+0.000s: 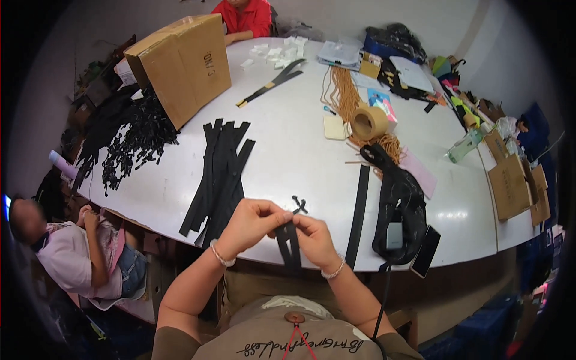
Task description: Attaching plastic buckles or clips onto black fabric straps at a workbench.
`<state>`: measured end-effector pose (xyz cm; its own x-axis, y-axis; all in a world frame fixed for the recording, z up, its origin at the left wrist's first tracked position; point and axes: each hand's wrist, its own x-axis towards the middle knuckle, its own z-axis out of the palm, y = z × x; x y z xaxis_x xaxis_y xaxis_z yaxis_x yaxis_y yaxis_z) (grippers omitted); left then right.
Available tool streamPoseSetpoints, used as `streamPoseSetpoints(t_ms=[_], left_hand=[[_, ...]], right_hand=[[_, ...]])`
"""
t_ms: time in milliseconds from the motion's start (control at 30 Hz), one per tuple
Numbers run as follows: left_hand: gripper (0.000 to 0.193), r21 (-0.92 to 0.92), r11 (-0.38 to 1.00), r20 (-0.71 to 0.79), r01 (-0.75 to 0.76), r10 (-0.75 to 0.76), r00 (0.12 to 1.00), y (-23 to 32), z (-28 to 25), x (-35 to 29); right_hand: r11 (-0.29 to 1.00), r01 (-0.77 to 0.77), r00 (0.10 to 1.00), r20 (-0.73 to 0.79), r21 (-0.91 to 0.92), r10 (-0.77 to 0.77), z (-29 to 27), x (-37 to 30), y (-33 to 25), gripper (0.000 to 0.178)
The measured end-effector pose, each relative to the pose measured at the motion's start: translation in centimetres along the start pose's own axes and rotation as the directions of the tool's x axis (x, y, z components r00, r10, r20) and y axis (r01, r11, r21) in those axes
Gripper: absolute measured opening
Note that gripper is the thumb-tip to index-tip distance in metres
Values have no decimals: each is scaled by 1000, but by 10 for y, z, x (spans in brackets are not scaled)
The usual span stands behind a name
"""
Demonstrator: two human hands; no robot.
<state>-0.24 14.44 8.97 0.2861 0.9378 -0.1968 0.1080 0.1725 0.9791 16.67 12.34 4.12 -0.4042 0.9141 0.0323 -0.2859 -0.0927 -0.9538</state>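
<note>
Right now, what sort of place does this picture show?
Probably a workshop for handwork: black strips lie piled on a big white table, with a tape roll and a cardboard box.

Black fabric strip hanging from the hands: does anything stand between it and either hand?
Nothing visible does. The left hand and right hand both pinch the black fabric strip directly; the pile of flat black strips lies beyond the left hand.
</note>
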Motion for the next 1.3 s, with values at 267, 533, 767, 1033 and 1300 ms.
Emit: streamPoseSetpoints(t_ms=[267, 533, 767, 1033, 1300], left_hand=[[21, -172, 983, 104, 58, -40, 994, -8, 0, 10], [19, -197, 980, 192, -30, 69, 979, 0, -1, 5], [20, -303, 953, 121, -11, 50, 991, -5, -17, -6], [19, -323, 946, 179, -39, 101, 979, -11, 8, -20], [18, -325, 944, 77, -60, 90, 993, -18, 19, -20]], right_hand=[[995, 3, 999, 43, 99, -8, -6, 4, 1, 16], [928, 255, 953, -92, -273, -289, 7, -8, 0, 9], [902, 274, 957, 4, -333, -289, 26, -44, -15, 9], [990, 122, 988, -89, -68, -127, 19, -42, 13, 15], [998, 58, 990, -128, -22, -60, 19, -47, 16, 15]])
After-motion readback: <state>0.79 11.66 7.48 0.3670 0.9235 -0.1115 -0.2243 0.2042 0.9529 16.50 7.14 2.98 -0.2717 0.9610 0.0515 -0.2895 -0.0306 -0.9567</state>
